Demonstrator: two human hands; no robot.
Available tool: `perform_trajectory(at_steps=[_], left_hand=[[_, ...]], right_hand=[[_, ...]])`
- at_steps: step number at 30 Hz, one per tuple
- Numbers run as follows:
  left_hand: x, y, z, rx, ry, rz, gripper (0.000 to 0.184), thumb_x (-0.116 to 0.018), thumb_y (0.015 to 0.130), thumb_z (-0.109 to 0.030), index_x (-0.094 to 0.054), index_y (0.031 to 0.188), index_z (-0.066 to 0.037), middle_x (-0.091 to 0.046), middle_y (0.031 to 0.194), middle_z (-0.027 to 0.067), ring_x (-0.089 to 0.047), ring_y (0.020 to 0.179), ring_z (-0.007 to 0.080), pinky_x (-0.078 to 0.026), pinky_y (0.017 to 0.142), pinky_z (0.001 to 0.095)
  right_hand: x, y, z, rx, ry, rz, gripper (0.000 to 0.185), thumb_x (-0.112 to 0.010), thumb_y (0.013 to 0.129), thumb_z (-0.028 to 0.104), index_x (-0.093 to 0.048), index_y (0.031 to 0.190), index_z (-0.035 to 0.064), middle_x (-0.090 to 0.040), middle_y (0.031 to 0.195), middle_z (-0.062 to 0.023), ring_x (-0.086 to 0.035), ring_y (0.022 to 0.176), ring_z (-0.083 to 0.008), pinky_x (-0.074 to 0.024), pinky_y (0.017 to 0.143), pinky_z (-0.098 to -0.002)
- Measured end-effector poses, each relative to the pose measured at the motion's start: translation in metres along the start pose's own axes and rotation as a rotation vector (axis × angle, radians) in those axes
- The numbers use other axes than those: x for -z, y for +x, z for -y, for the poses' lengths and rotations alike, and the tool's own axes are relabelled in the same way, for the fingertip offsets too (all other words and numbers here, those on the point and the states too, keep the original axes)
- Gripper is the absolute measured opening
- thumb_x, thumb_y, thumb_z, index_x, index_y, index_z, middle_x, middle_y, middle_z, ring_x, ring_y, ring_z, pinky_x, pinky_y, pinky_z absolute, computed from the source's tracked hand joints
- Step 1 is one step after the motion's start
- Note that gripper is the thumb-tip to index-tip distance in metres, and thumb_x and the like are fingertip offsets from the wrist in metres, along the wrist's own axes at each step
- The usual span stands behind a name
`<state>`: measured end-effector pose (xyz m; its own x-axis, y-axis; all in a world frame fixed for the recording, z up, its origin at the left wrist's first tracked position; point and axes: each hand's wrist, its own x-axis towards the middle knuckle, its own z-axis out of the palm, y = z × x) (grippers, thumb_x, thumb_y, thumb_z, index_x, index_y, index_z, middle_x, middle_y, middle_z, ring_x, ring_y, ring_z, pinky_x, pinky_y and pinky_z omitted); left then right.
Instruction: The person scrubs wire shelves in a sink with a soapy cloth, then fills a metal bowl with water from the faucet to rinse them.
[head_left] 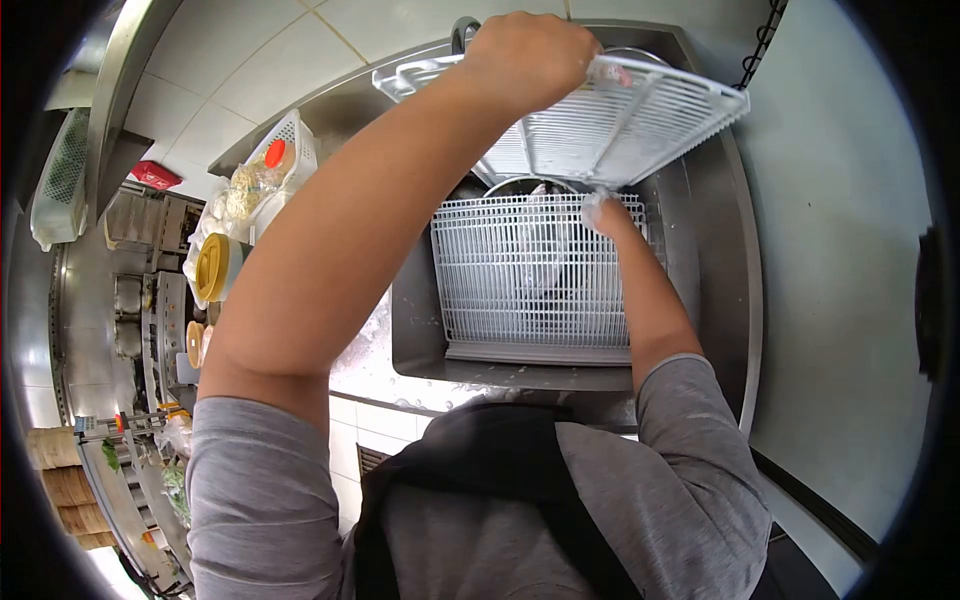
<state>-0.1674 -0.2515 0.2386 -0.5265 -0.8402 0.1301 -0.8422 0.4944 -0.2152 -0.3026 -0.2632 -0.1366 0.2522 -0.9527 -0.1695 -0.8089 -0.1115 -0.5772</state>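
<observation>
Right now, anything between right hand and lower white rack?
Only a pale wad or suds, unclear which, at the right hand, near the lower rack's far right corner. Nothing else visible; the left hand holds the raised rack beyond.

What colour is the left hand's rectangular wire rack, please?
The rack is white, showing best in the head view.

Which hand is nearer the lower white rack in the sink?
Right. The right hand is at a corner of the lower rack; the left hand is farther away, on the raised rack.
</observation>
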Motion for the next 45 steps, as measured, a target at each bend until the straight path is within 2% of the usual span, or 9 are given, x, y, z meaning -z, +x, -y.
perform_trajectory(at_steps=[6, 8, 12, 14, 23, 31, 35, 39, 45], left_hand=[[-0.003, 0.011, 0.019, -0.104, 0.038, -0.009, 0.019, -0.053, 0.076, -0.015, -0.063, 0.087, -0.004, -0.064, 0.087, 0.0178, -0.061, 0.085, 0.0334, -0.049, 0.073, 0.0431], [0.0, 0.014, 0.022, -0.014, 0.007, 0.097, 0.058, -0.05, 0.079, -0.057, -0.062, 0.087, -0.001, -0.063, 0.084, 0.0204, -0.062, 0.084, 0.0356, -0.049, 0.071, 0.0431], [-0.033, 0.006, 0.036, 0.079, 0.045, 0.134, 0.048, -0.05, 0.079, -0.057, -0.064, 0.101, -0.016, -0.065, 0.083, 0.0113, -0.063, 0.084, 0.0296, -0.049, 0.072, 0.0415], [-0.053, -0.002, 0.046, 0.053, 0.03, 0.105, 0.032, -0.059, 0.079, -0.039, -0.065, 0.101, -0.016, -0.065, 0.091, 0.0104, -0.062, 0.089, 0.0278, -0.05, 0.075, 0.0389], [-0.129, -0.023, 0.034, 0.009, -0.052, 0.182, 0.033, -0.057, 0.082, -0.034, -0.059, 0.109, -0.015, -0.064, 0.094, 0.0102, -0.061, 0.089, 0.027, -0.049, 0.075, 0.039], [-0.161, -0.086, 0.006, -0.1, -0.1, -0.281, 0.047, -0.051, 0.074, -0.002, -0.048, 0.12, -0.009, -0.048, 0.09, 0.0093, -0.051, 0.086, 0.0278, -0.047, 0.072, 0.037], [-0.228, -0.15, 0.01, -0.118, -0.224, 0.03, 0.034, -0.049, 0.08, -0.008, -0.054, 0.114, -0.011, -0.053, 0.101, 0.0114, -0.057, 0.086, 0.0288, -0.048, 0.074, 0.0398], [-0.275, -0.222, 0.006, 0.262, -0.468, 0.498, 0.027, -0.057, 0.082, -0.02, -0.057, 0.105, -0.008, -0.056, 0.102, 0.0138, -0.056, 0.096, 0.032, -0.044, 0.085, 0.0417], [-0.275, -0.273, 0.001, 0.372, -0.553, 0.556, 0.025, -0.057, 0.082, -0.024, -0.058, 0.105, -0.012, -0.055, 0.11, 0.0131, -0.054, 0.103, 0.0308, -0.044, 0.088, 0.0409]], right_hand=[[0.003, 0.028, 0.014, -0.21, -0.284, 0.232, 0.036, -0.044, 0.082, 0.02, -0.055, 0.113, 0.0052, -0.058, 0.115, -0.0165, -0.057, 0.103, -0.0342, -0.047, 0.084, -0.0454], [0.006, 0.025, 0.019, -0.195, -0.316, 0.25, 0.035, -0.043, 0.084, 0.02, -0.055, 0.113, 0.0059, -0.058, 0.115, -0.0153, -0.057, 0.104, -0.0326, -0.0471, 0.084, -0.0449], [0.011, 0.011, 0.033, -0.2, -0.377, 0.228, 0.032, -0.038, 0.089, 0.02, -0.057, 0.111, 0.0086, -0.058, 0.114, -0.0139, -0.057, 0.104, -0.0303, -0.0484, 0.082, -0.0433], [0.0, 0.008, 0.029, -0.244, -0.334, 0.141, 0.033, -0.036, 0.09, 0.023, -0.057, 0.11, 0.0072, -0.059, 0.113, -0.015, -0.058, 0.102, -0.0304, -0.049, 0.079, -0.043], [-0.024, -0.022, 0.017, -0.358, -0.12, -0.101, 0.044, -0.037, 0.09, 0.034, -0.055, 0.104, -0.004, -0.063, 0.089, -0.0236, -0.062, 0.084, -0.0356, -0.0493, 0.075, -0.0439], [-0.033, -0.012, 0.006, -0.192, -0.224, -0.061, 0.043, -0.032, 0.093, 0.038, -0.045, 0.114, 0.0029, -0.064, 0.088, -0.0211, -0.063, 0.081, -0.0347, -0.0495, 0.071, -0.0444], [-0.025, -0.007, 0.019, 0.065, -0.241, -0.052, 0.046, -0.036, 0.09, 0.041, -0.04, 0.117, 0.0031, -0.064, 0.09, -0.0209, -0.062, 0.082, -0.0379, -0.0477, 0.075, -0.0466], [-0.027, 0.002, 0.03, 0.053, -0.234, -0.051, 0.041, -0.038, 0.09, 0.036, -0.047, 0.111, 0.0019, -0.063, 0.087, -0.0208, -0.062, 0.084, -0.0361, -0.0477, 0.077, -0.0456], [-0.035, -0.006, 0.053, -0.09, -0.288, 0.162, 0.04, -0.031, 0.093, 0.032, -0.048, 0.112, 0.0014, -0.06, 0.1, -0.0253, -0.06, 0.095, -0.0336, -0.0471, 0.08, -0.0459]])
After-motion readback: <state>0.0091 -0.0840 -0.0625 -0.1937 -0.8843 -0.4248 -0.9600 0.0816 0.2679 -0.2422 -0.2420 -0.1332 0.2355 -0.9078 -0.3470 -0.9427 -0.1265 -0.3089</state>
